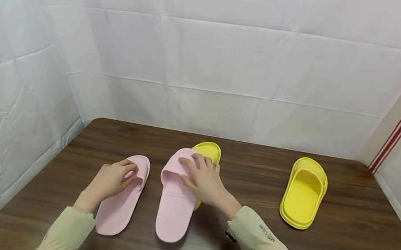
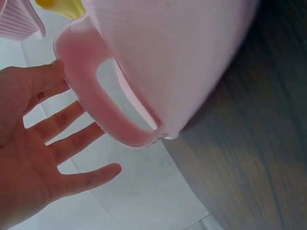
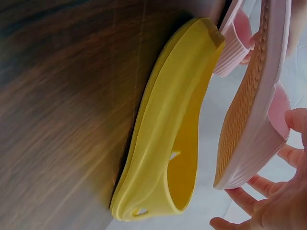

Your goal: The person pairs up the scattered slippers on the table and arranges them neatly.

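Probably the right pink slipper [image 1: 172,223], raised above the table [image 1: 252,174] beside a yellow clog [image 1: 207,148], is light, flexible foam — its strap suits holding. The right hand [image 1: 208,182] pinches there; the left hand [image 1: 110,178], fingers spread, pinches the left pink slipper [image 1: 116,213] by its strap.

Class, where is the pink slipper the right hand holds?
In the head view, the held slipper is above the table, right of the other pink slipper, partly hiding a yellow clog.
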### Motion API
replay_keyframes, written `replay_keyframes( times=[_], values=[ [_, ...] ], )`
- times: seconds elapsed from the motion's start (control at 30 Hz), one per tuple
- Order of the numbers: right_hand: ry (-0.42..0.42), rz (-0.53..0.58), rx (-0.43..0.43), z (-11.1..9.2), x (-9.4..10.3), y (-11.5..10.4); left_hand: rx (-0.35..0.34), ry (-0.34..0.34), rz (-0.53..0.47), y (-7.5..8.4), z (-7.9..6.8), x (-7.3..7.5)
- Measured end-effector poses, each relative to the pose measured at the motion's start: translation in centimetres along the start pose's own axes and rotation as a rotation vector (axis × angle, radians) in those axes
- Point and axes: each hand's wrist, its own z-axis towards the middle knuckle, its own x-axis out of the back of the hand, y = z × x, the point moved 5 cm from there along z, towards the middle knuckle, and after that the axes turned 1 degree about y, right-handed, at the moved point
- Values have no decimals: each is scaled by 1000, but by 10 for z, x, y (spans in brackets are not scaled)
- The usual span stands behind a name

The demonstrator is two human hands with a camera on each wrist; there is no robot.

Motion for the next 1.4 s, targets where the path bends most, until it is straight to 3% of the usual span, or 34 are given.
replay_keyframes(
  times=[0.23,0.83,1.4],
  values=[
    [-24,1,13,10,-10,-10,13,-5,26,-8,2,-2],
    [-172,127,-56,35,-36,-30,54,-84,3,-29,11,0],
    [-242,108,-71,47,-55,-35,94,-61,-9,-36,4,8]
  ],
)
